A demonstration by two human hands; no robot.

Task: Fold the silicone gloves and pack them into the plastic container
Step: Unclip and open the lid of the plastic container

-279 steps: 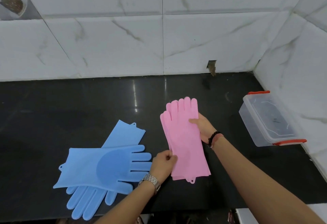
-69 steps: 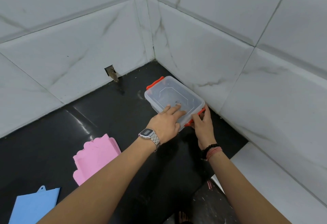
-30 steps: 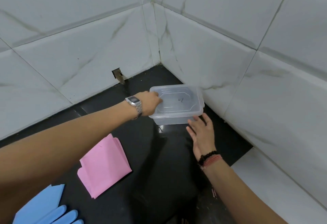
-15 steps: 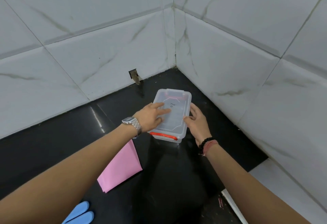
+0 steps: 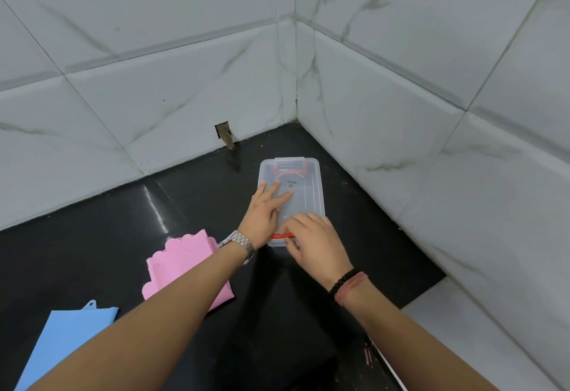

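The clear plastic container [image 5: 305, 187] with red clips stands lid-on on the black counter near the wall corner, its long side pointing away from me. My left hand [image 5: 264, 214] lies flat on the lid, fingers spread. My right hand [image 5: 311, 242] is at the near end, fingers on the near red clip [image 5: 282, 236]. The folded pink gloves [image 5: 182, 261] lie left of the container, partly under my left forearm. A blue glove [image 5: 68, 338] shows at the bottom left.
The black counter [image 5: 123, 236] ends at white marble-tiled walls [image 5: 401, 131] behind and to the right, meeting in a corner. A small hole [image 5: 224, 134] is cut in the back wall. A lower white ledge [image 5: 462, 344] lies at the right.
The container has been turned lengthwise and pulled toward me. My right hand has moved from its side to the near red clip; my left hand stays flat on the lid.
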